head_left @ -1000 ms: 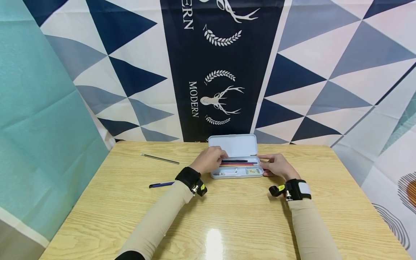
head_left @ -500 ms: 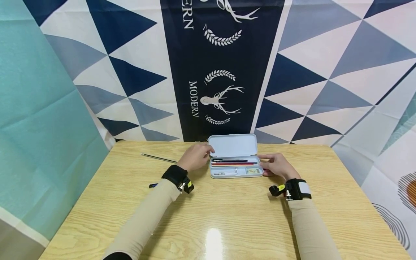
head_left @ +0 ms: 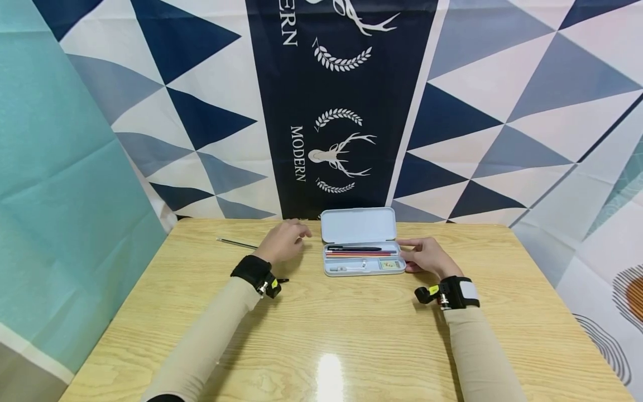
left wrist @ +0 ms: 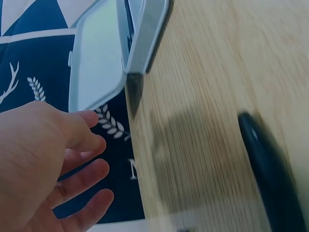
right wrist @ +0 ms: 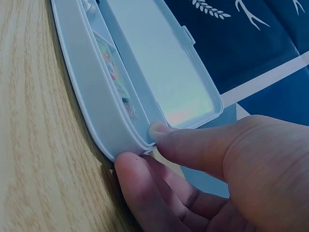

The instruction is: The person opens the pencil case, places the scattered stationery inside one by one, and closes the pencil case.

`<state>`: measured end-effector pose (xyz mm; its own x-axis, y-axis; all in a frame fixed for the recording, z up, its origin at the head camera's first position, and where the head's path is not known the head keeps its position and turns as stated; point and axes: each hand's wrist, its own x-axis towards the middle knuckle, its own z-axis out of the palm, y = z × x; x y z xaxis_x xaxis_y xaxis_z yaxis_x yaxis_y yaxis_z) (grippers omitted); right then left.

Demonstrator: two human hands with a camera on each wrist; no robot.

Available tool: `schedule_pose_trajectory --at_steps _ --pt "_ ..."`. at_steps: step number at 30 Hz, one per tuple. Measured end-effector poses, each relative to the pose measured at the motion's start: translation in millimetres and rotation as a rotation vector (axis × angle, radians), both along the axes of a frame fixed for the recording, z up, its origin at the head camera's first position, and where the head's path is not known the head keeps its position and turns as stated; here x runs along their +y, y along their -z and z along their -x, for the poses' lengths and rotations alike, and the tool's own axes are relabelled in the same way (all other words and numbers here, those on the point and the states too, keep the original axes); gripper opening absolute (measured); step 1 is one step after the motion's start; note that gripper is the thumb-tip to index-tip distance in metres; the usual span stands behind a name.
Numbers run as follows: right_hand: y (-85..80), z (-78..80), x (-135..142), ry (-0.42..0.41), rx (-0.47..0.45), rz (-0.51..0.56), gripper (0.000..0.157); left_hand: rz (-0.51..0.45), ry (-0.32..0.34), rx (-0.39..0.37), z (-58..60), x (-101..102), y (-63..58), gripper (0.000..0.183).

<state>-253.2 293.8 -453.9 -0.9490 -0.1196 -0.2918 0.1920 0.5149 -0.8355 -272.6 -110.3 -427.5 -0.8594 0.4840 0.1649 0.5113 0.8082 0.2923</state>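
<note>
A light blue pencil case (head_left: 358,224) lies with its lid raised at the back of the table. Inside it are a black pen (head_left: 354,248), several coloured pencils (head_left: 360,254), a small whitish tool (head_left: 346,269) and a patterned eraser (head_left: 389,264). My right hand (head_left: 428,257) pinches the case's right end, thumb at the rim and fingers against the outer wall. Left of the case, my left hand (head_left: 282,241) hovers with loosely bent fingers and holds nothing. Below it lies a dark pen (left wrist: 265,169), mostly hidden by the wrist in the head view.
A dark pencil (head_left: 235,243) lies on the wooden table (head_left: 382,335), left of my left hand and partly covered by it. A patterned cloth (head_left: 346,84) hangs behind the table's back edge.
My left hand has moved left, from over the pencil case to beside it, above the table. The right hand keeps its hold on the case.
</note>
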Motion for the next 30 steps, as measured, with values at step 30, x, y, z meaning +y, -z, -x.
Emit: schedule_pose_trajectory --at_steps 30 --pt "-2.5 -0.6 0.0 0.008 -0.013 -0.001 0.058 0.073 -0.110 0.026 5.9 -90.5 3.1 0.028"
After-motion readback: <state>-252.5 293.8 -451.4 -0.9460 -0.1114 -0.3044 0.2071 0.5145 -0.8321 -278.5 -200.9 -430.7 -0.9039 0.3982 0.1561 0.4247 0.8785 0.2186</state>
